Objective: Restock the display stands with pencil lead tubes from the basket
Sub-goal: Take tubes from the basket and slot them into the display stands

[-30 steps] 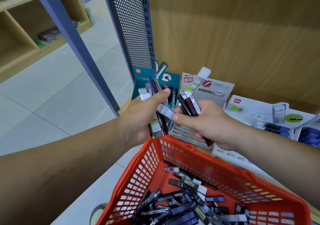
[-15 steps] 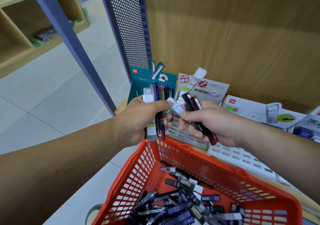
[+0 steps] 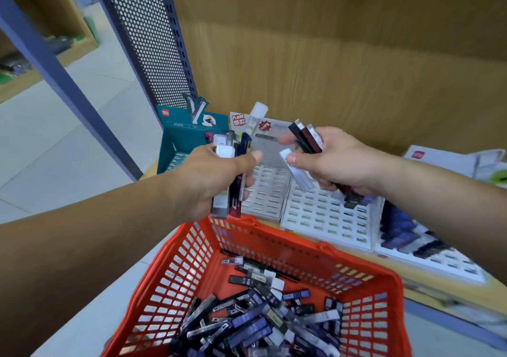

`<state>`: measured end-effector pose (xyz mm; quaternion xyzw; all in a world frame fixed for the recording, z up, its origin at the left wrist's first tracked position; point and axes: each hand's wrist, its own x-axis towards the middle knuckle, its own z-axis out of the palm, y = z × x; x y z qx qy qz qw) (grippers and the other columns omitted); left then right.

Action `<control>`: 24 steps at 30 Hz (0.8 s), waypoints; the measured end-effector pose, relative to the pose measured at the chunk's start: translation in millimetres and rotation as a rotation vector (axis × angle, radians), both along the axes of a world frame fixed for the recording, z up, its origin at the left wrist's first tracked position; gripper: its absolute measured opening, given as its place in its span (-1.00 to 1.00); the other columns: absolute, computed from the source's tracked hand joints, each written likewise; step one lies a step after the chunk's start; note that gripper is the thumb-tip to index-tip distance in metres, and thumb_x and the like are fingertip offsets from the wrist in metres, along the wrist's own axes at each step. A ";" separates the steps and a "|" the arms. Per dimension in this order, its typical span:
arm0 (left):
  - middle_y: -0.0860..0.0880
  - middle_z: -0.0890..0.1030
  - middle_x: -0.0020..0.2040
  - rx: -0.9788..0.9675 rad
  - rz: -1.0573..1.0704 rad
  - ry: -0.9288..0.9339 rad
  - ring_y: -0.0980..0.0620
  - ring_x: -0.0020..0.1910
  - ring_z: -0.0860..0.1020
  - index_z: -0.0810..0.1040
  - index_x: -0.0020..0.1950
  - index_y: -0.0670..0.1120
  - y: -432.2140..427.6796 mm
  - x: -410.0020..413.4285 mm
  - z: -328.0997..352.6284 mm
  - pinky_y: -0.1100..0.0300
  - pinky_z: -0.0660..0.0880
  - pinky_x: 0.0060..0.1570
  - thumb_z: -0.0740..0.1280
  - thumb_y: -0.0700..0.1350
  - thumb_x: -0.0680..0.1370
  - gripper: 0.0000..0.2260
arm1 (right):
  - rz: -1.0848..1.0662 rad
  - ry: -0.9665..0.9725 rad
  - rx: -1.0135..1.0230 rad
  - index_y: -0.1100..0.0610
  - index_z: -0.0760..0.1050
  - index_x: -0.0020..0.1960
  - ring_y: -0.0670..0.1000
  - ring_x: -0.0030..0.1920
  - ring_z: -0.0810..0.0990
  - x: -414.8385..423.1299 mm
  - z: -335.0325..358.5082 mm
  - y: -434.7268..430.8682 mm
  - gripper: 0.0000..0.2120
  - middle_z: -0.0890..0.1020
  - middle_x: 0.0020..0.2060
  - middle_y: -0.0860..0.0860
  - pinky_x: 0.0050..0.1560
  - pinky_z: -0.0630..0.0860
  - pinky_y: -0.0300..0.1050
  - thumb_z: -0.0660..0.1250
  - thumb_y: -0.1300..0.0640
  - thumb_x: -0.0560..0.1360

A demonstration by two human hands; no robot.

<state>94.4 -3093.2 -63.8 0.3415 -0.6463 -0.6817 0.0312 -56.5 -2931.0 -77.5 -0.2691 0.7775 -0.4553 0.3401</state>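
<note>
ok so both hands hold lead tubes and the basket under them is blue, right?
No: the basket is red, not blue, as the head view shows. The left hand and right hand do both hold lead tubes.

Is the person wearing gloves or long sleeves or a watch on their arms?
No. The left hand and right hand are bare, with no gloves. The left forearm and right forearm are bare too, right to the picture's edge: no sleeve, watch or bracelet shows. The picture is too blurred to tell whether any finger has a ring.
</note>
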 end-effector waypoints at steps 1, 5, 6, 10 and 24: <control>-0.19 0.56 -0.25 0.012 -0.020 -0.024 0.02 -0.42 0.55 0.60 -0.04 -0.20 8.1 -1.6 1.0 0.20 0.54 -0.39 0.48 -0.01 0.58 -0.75 | -0.040 0.032 0.014 0.03 0.60 0.17 0.00 -0.51 0.26 -5.7 0.3 11.9 -0.82 0.38 -0.45 -0.01 -0.42 0.24 -0.10 0.45 0.10 0.58; -0.12 0.56 -0.29 0.062 -0.065 -0.075 0.00 -0.45 0.53 0.54 -0.05 -0.18 42.8 -9.0 5.5 0.22 0.53 -0.43 0.44 0.05 0.59 -0.71 | -0.197 0.280 0.113 0.04 0.63 0.02 -0.05 -0.47 0.49 -25.1 -1.5 54.9 -0.89 0.58 -0.36 -0.04 -0.47 0.38 -0.22 0.49 0.05 0.53; -0.11 0.57 -0.30 0.076 -0.073 -0.089 -0.01 -0.46 0.54 0.56 -0.03 -0.20 49.8 -11.4 7.1 0.21 0.54 -0.43 0.45 0.04 0.59 -0.71 | -0.193 0.354 0.162 0.04 0.62 -0.01 -0.04 -0.35 0.58 -29.4 -3.7 63.2 -0.90 0.63 -0.29 -0.01 -0.41 0.44 -0.22 0.48 0.04 0.52; -0.10 0.61 -0.34 0.113 -0.070 -0.149 -0.01 -0.49 0.55 0.62 0.06 -0.21 66.3 -19.2 9.9 0.21 0.53 -0.45 0.50 -0.06 0.57 -0.76 | -0.163 0.409 0.222 0.06 0.58 -0.07 0.06 -0.20 0.64 -37.6 -17.3 80.6 -0.91 0.68 -0.19 0.05 -0.26 0.51 -0.23 0.43 0.05 0.54; -0.12 0.67 -0.23 0.075 -0.057 -0.053 0.00 -0.35 0.64 0.66 0.04 -0.17 55.6 -22.9 -17.2 0.18 0.57 -0.41 0.58 -0.08 0.46 -0.75 | -0.116 0.549 0.382 0.11 0.60 -0.09 0.03 -0.20 0.65 -39.8 -60.5 76.6 -0.89 0.65 -0.21 0.02 -0.21 0.62 -0.05 0.49 0.10 0.47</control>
